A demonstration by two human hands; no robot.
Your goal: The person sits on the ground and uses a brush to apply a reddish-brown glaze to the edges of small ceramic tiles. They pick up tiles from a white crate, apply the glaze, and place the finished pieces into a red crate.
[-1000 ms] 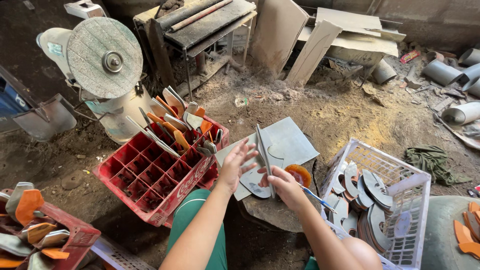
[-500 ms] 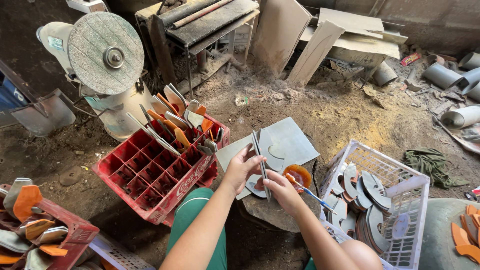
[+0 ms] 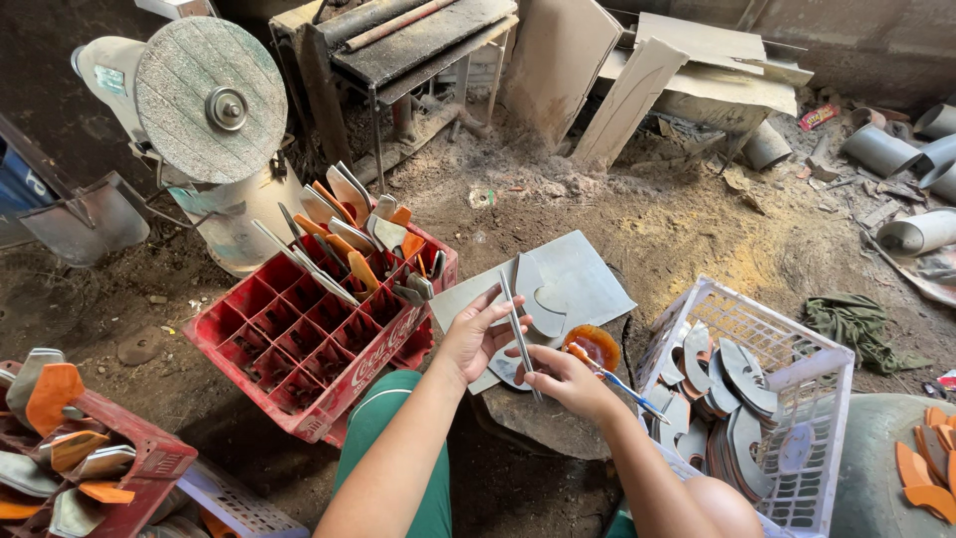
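**Steady the strip before the brush goes on**

While your left hand [image 3: 476, 334] pinches the thin metal strip [image 3: 518, 329] on edge above the grey sheet [image 3: 578, 274], keep it upright and still. Your right hand [image 3: 558, 379] is closed round the blue-handled brush [image 3: 622, 387], beside the orange dish [image 3: 595, 346]; load it lightly, I'd judge. Both forearms reach forward, wrists low, between the red crate [image 3: 299, 349] and the white basket [image 3: 797, 349].

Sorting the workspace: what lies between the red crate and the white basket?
In the head view, both hands holding a thin metal blade over grey sheets, between red crate and white basket.
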